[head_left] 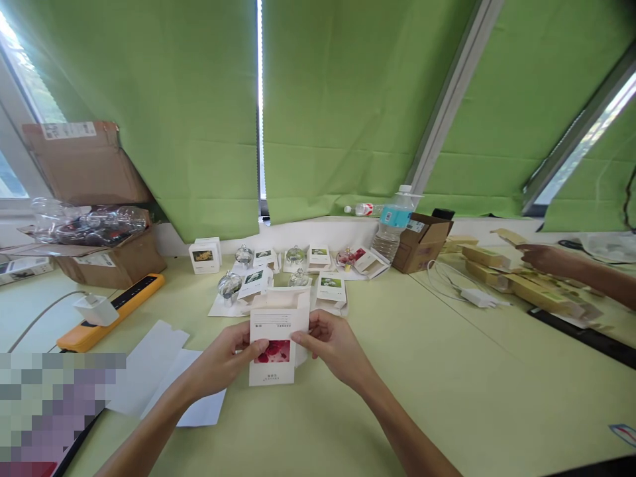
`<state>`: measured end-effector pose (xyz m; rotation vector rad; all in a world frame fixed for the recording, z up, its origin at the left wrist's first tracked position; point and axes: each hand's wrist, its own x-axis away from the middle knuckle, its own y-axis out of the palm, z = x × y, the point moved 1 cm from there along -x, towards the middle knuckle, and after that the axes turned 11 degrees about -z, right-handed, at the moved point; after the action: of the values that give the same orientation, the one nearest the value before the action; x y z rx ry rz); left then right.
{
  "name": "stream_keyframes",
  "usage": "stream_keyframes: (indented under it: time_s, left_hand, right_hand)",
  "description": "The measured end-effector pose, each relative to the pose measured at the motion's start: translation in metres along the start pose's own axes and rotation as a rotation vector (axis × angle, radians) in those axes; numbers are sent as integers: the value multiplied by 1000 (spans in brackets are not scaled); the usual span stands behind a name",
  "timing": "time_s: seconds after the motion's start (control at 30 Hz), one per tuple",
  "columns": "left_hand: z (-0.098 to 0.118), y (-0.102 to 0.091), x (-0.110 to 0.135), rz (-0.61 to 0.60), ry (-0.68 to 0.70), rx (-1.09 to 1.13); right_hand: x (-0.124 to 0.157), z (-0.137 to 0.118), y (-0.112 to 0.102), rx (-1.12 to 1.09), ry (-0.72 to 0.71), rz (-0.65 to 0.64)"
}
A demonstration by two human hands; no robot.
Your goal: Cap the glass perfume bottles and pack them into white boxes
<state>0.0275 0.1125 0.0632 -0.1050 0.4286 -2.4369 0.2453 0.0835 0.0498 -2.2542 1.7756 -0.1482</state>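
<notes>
While our left hand (218, 363) and right hand (334, 346) pinch a white cardboard carton with a red floral print (272, 351) upright between thumbs and fingers, its top flaps stand open, with flat white card blanks (149, 368) left of it and silver glass baubles (229, 285) lying unboxed behind it.

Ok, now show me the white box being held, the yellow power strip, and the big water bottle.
White box (272, 331): head view, on its front panel, just above the red picture.
Yellow power strip (82, 339): head view, on the yellow casing near its lower end.
Water bottle (390, 235): head view, on the clear body below the blue label.
</notes>
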Motion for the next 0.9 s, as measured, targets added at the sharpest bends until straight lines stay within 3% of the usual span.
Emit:
stream_keyframes:
  time_s: [0.43, 0.77, 0.9]
  left_hand:
    - [2, -5, -2, 3, 43, 131]
    - [-4, -5, -3, 48, -6, 88]
    - [-2, -5, -3, 120, 14, 77]
  right_hand:
    - [3, -11, -1, 9, -66, -85]
    - [5, -17, 1, -25, -92, -96]
    - [5, -18, 0, -26, -90, -100]
